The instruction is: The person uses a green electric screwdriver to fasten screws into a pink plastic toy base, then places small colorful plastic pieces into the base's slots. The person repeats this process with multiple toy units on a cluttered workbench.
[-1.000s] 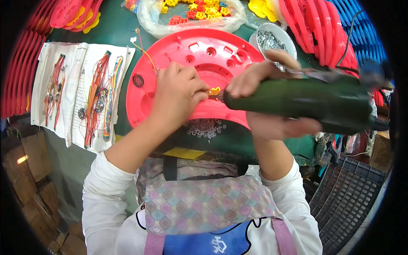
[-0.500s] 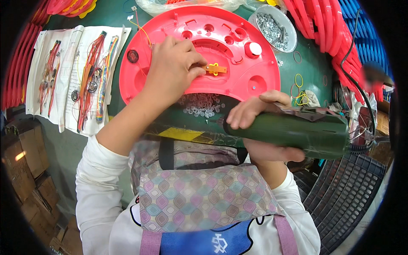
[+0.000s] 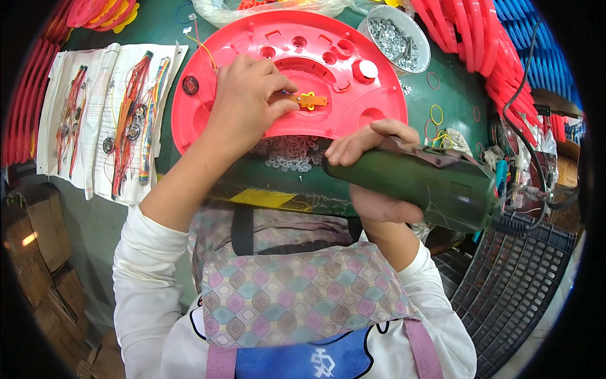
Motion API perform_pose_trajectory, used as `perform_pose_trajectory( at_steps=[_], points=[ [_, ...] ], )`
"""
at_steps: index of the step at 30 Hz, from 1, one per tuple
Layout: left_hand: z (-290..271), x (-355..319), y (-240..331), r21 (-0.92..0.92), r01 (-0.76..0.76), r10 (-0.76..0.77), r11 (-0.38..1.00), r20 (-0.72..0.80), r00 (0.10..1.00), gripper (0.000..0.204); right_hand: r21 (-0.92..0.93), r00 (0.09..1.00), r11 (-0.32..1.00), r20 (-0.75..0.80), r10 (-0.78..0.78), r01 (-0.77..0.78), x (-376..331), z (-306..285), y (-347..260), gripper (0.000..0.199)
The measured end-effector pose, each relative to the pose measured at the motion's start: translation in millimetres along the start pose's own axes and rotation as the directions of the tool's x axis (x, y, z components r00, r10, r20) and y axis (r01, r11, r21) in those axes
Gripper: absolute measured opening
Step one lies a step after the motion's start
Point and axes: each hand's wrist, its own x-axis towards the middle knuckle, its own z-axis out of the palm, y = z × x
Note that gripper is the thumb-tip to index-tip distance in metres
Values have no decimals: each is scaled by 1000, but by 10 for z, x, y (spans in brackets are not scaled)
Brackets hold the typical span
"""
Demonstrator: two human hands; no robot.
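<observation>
Head view: left hand (image 3: 243, 95) pinches a small yellow metal strip (image 3: 307, 100) flat on the big red plastic plate (image 3: 208, 114) on the table. Right hand (image 3: 372, 170) grips the dark green power screwdriver (image 3: 416, 183). Best to hold the strip firm and straight.

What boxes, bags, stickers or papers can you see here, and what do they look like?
Cardboard boxes: stacked at the lower left below the table, brown, blocky.
Clear plastic bag: top edge, behind the red plastic tray, see-through with orange bits inside.
White paper sheets: left on the table, rectangular, with coloured wire bundles lying on them.
Yellow label: on the table's front edge, a flat strip.
No screens in view.
</observation>
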Motion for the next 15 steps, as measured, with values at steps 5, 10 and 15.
perform_pose_trajectory(
  at_steps=[5, 10, 15],
  points=[
    [-10, -3, 16, -38, 5, -5, 999, -11, 1000, 23, 26, 995, 995, 3, -100, 100, 49, -84, 48, 113],
    [-165, 28, 145, -139, -153, 159, 978, 36, 987, 22, 105, 971, 967, -74, -226, 233, 178, -125, -226, 121],
    [-168, 64, 390, -329, -146, 212, 933, 174, 962, 23, 63, 931, 944, -197, -306, 324, 400, -56, -353, 116]
  ],
)
